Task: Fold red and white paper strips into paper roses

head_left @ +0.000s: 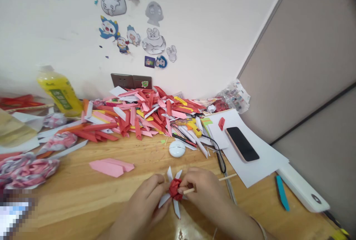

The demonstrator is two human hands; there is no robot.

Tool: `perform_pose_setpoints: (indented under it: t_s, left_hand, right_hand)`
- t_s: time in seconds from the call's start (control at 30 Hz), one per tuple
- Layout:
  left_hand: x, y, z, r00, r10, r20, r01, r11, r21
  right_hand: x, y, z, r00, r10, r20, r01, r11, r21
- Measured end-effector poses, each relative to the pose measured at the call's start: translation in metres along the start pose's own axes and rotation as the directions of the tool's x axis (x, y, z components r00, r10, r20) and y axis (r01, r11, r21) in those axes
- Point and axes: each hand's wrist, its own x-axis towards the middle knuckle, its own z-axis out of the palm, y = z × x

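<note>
A small folded-paper flower [175, 189] with a red centre and white strips fanning out sits low in the middle, just above the wooden table. My left hand [150, 199] pinches it from the left, fingers closed on its side and white strips. From the right, my right hand [204, 186] grips a thin wooden stick [189, 191], whose far end [228, 177] shows beyond the knuckles. The fingertips of that hand touch the red centre. Folded pink paper pieces [111, 167] lie left of the hands, and a white rounded case [177, 149] stands behind the flower.
A heap of folded paper strips [147, 112] lines the wall. Beside it are a yellow glue gun [194, 127] with a black cord and a yellow drink bottle [59, 92]. At right, a phone [242, 144] rests on white sheets [244, 175] near a white elongated device [303, 188].
</note>
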Motion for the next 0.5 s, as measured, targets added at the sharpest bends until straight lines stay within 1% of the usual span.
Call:
perform_pose_setpoints:
  t_s: [0.13, 0.23, 0.33, 0.43, 0.5]
  left_hand:
    - [-0.0012, -0.0005, -0.0003, 1.000, 0.013, -0.015, -0.012, 1.000, 0.023]
    - [-0.0015, 0.0001, -0.0007, 1.000, 0.018, -0.015, -0.018, 0.999, 0.040]
    - [-0.0014, 0.0011, -0.0005, 0.999, 0.020, -0.025, -0.019, 0.998, 0.057]
    - [-0.0010, 0.0014, -0.0001, 0.998, 0.046, -0.041, -0.043, 0.997, 0.064]
    - [-0.0007, 0.0013, -0.0001, 0.998, 0.051, -0.035, -0.049, 0.997, 0.063]
  right_hand:
    - [0.0003, -0.0003, -0.0009, 1.000, 0.007, -0.010, -0.007, 1.000, 0.019]
    - [-0.0012, -0.0014, -0.0016, 0.999, -0.033, -0.031, 0.033, 0.999, 0.002]
    - [-0.0031, -0.0035, 0.0003, 0.997, -0.042, -0.060, 0.036, 0.996, -0.087]
    - [-0.0049, -0.0063, 0.0050, 0.995, -0.038, -0.095, 0.018, 0.980, -0.200]
    - [-0.0059, -0.0073, 0.0072, 0.994, -0.046, -0.104, 0.020, 0.972, -0.233]
